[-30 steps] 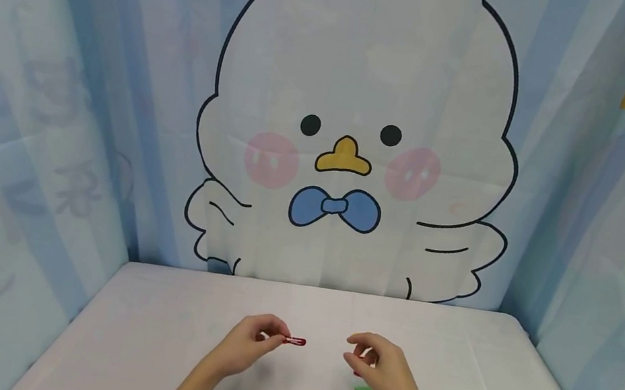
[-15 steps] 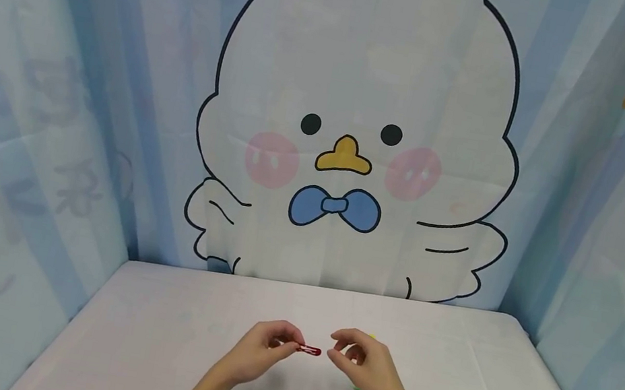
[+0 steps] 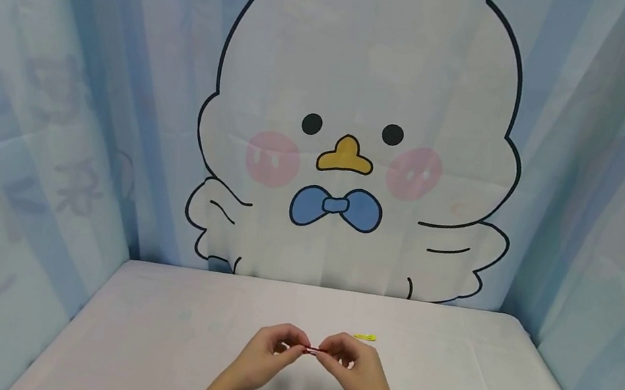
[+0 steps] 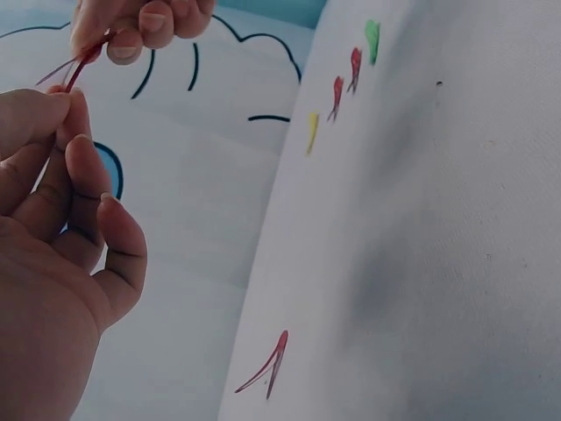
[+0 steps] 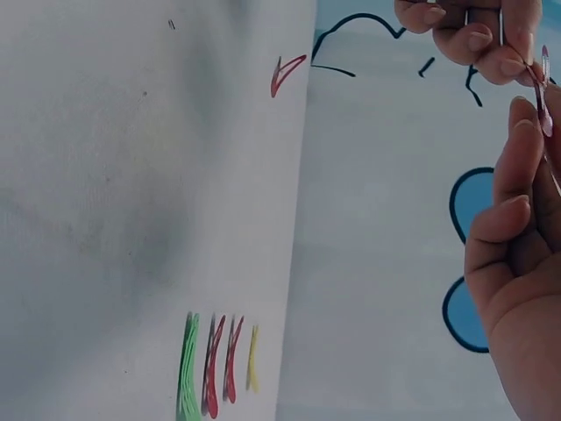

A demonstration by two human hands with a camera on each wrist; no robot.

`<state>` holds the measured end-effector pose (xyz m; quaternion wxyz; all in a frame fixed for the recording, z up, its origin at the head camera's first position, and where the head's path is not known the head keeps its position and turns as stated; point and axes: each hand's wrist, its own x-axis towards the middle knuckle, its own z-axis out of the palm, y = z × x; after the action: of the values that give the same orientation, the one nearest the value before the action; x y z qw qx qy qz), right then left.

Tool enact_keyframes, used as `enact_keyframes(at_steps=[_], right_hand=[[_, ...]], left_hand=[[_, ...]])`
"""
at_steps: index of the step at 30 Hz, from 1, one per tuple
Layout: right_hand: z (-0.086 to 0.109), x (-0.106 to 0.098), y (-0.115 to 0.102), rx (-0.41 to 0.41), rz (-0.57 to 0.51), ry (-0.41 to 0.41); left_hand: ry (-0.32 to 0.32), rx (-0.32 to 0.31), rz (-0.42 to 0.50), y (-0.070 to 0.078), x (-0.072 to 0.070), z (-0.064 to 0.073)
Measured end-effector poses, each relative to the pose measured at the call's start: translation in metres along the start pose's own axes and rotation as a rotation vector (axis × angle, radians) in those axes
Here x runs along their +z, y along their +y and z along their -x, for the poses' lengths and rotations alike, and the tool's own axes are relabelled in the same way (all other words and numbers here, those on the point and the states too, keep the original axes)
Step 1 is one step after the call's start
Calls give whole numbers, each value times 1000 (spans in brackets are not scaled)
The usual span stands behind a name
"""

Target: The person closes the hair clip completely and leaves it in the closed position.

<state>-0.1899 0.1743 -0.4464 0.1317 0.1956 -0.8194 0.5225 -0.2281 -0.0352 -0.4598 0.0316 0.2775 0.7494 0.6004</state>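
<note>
A red snap hair clip (image 3: 312, 350) is held above the table between both hands. My left hand (image 3: 265, 355) pinches one end with thumb and fingertip. From the other side, my right hand (image 3: 354, 372) pinches the opposite end. In the left wrist view the clip's (image 4: 83, 63) two arms stand apart, with my left hand (image 4: 57, 193) below and my right hand (image 4: 145, 22) above. The right wrist view shows my right hand (image 5: 526, 254) close up, the clip (image 5: 542, 101) at its fingertips.
On the white table, a green clip (image 5: 188, 368), two red clips (image 5: 213, 364) and a yellow clip (image 5: 253, 358) lie in a row; in the head view only the yellow clip (image 3: 365, 336) shows. Apart lies another red clip (image 4: 270, 364), arms spread. A printed curtain (image 3: 328, 252) hangs behind.
My left hand has moved right with the red hair clip. My right hand has come left, and its fingertips now pinch the clip's free end. The yellow clip has come into view.
</note>
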Motion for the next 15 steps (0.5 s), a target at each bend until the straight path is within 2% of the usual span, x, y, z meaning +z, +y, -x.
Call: enact_keyframes(at_steps=[5, 11, 15], right_hand=[[1, 1, 0, -3, -25, 26], [2, 2, 2, 6, -16, 47], [2, 3, 2, -26, -8, 48]], left_hand=[[21, 9, 4, 0, 3, 1], [4, 11, 5, 1, 3, 5], [38, 7, 15, 1, 2, 7]])
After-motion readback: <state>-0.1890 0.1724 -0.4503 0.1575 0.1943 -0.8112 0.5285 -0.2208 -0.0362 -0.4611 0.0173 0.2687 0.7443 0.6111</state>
